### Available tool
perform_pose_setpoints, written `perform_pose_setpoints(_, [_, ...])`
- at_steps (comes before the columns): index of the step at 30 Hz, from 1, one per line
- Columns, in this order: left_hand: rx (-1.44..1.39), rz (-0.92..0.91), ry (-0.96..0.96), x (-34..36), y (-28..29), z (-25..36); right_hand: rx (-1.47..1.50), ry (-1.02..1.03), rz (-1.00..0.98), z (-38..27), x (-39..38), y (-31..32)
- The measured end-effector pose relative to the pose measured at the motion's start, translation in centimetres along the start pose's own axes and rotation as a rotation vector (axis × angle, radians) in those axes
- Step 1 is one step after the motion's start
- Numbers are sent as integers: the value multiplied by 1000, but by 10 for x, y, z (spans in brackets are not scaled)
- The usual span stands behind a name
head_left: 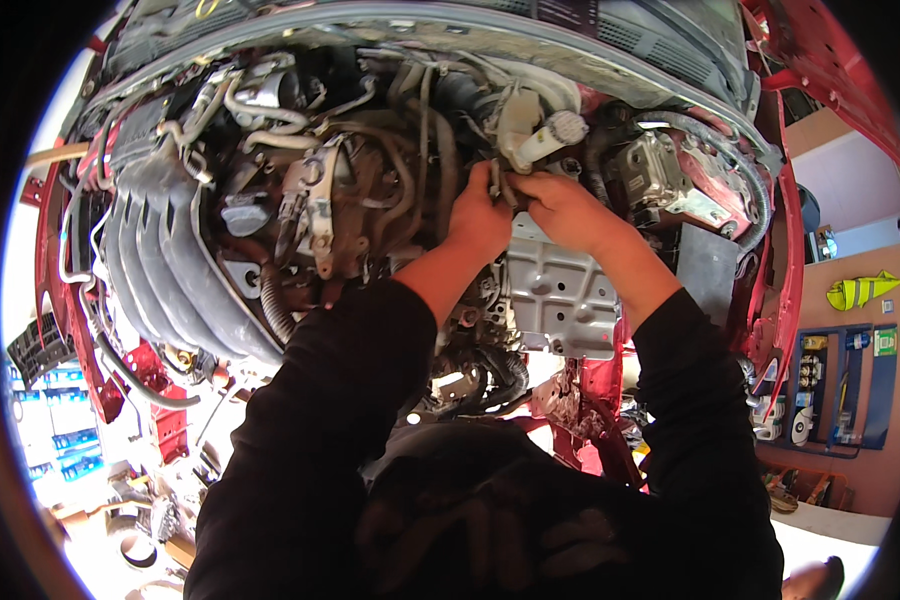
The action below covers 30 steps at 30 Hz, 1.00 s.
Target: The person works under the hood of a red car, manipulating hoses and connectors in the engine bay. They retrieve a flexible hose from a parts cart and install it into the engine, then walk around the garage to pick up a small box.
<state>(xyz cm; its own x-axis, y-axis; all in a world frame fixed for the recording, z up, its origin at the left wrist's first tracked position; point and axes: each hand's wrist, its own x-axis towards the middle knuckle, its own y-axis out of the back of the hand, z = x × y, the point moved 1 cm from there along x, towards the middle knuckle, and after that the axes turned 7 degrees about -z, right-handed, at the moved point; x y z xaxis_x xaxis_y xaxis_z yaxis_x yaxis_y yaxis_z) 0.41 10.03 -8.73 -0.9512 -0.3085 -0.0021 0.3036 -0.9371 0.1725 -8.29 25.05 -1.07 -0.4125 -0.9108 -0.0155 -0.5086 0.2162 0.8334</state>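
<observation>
My left hand (481, 212) and my right hand (560, 208) meet in the middle of a car's engine bay, both with bent fingers closed round a small, dull, narrow piece (502, 182) that I cannot make out. Just above them is a pale plastic reservoir (519, 128) with a white cylindrical top. Beneath my right hand lies a grey ribbed metal plate (560, 290). Dark hoses (415, 150) run beside my left hand, and the fingertips of both hands are partly hidden.
A large ribbed grey intake manifold (160, 260) fills the left. A metal bracket (650, 175) sits right. Red body edges (778, 280) border the bay; a tool rack (840, 390) and yellow vest (860, 290) hang beyond. Loose parts (140, 535) lie at lower left.
</observation>
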Motion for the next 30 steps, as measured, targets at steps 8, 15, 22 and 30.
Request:
perform_pose_setpoints(8, [-5,-21,-46,9,-3,-19,549,-175,-142,27,-3,3])
perform_pose_setpoints(15, [-53,-58,-91,-2,-2,-6,721,-249,-156,24,0,10])
perform_pose_setpoints(22, [-342,-111,-80,0,-6,-13,858,-247,-205,31,0,15])
perform_pose_setpoints(30, [-390,-80,-113,-5,-6,-9,977,-301,-151,40,-2,4])
